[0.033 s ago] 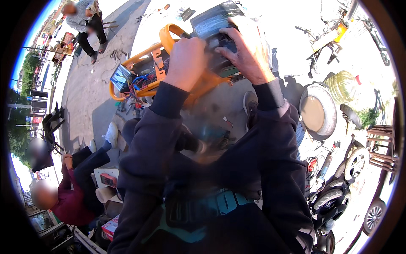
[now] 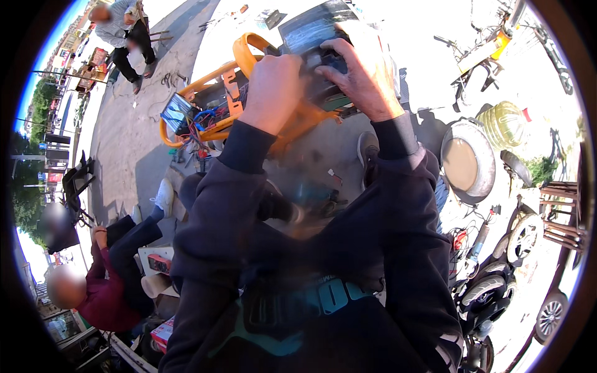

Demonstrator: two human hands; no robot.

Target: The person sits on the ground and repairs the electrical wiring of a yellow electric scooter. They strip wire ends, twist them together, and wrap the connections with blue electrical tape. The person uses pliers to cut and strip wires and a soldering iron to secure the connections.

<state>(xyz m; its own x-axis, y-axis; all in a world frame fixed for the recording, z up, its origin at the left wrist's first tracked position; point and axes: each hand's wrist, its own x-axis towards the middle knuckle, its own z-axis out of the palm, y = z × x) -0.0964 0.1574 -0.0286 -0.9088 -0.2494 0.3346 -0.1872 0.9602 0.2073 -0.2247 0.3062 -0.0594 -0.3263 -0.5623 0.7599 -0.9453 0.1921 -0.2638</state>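
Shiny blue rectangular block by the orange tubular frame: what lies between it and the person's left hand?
Tangled red and blue wires, then a flat orange bracket, as the head view shows.

Bright sunlight whitens the pavement (image 2: 134,109), with green trees (image 2: 26,186) left and brown slatted wood (image 2: 558,212) right.

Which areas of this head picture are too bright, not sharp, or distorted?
Head view: sunlit ground beyond the round basin is washed out nearly white; the orange frame blurs below and right of the left hand; fisheye distortion tilts the seated person in maroon, at left.
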